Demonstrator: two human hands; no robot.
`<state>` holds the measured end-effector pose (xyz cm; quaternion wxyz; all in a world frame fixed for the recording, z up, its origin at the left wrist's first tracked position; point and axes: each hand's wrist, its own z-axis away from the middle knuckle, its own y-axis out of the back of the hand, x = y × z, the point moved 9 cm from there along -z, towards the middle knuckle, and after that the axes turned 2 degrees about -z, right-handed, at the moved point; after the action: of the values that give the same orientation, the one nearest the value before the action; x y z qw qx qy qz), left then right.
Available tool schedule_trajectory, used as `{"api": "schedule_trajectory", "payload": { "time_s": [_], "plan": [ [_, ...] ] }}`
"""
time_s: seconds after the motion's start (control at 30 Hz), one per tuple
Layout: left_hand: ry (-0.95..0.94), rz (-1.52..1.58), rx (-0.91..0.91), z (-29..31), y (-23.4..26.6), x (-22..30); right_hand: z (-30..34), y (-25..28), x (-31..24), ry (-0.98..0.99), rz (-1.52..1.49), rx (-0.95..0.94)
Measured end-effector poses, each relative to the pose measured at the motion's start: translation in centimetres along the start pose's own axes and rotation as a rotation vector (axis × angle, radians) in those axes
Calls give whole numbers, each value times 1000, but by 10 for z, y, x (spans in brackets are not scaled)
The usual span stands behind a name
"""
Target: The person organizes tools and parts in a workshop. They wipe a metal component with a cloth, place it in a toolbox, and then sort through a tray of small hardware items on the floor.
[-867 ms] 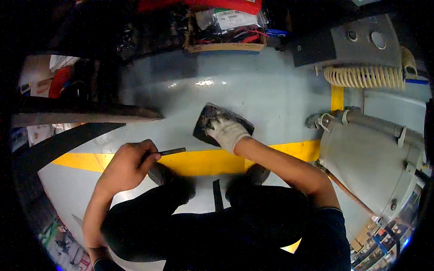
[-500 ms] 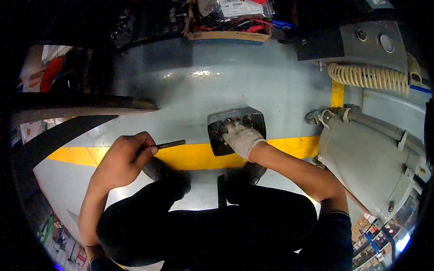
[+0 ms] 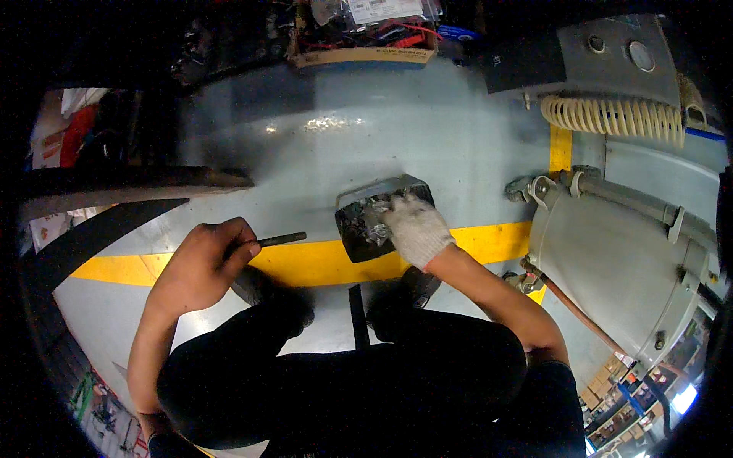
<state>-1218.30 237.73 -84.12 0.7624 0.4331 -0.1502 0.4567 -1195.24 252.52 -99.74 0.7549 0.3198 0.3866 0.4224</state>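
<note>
My bare left hand (image 3: 208, 263) is closed, with thumb and fingers pinched on one end of a short dark rod (image 3: 282, 239). The rod points right, above the yellow floor stripe. In front of me a dark, open-topped container (image 3: 353, 248) stands on the floor, partly over the stripe. Crumpled, shiny dark and silvery contents (image 3: 374, 221) fill it. My right hand (image 3: 420, 229), in a whitish knit glove, reaches over the container's right side. Its fingers curl in among the contents, and their tips are partly hidden, so what they grip cannot be made out.
A cardboard box (image 3: 363, 57) with bagged parts and red pieces stands at the far side. To the right are a grey cylindrical tank (image 3: 611, 259), a coiled cream hose (image 3: 611, 118) and a grey panel with round fittings (image 3: 618, 57). A dark beam (image 3: 137, 183) juts in from the left.
My right hand has shifted slightly within the container, and more silvery contents show beside its fingers. The left hand still holds the rod. The whole view has shifted a little.
</note>
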Motion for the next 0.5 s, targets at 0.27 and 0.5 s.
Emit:
{"api": "schedule_trajectory", "payload": {
  "time_s": [0.27,0.5],
  "plan": [
    [-5,-8,-15,1,-6,9,-52,-47,8,-86,-62,-159],
    [28,7,-3,9,-3,1,-36,-36,29,-165,-112,-68]
  ]
}}
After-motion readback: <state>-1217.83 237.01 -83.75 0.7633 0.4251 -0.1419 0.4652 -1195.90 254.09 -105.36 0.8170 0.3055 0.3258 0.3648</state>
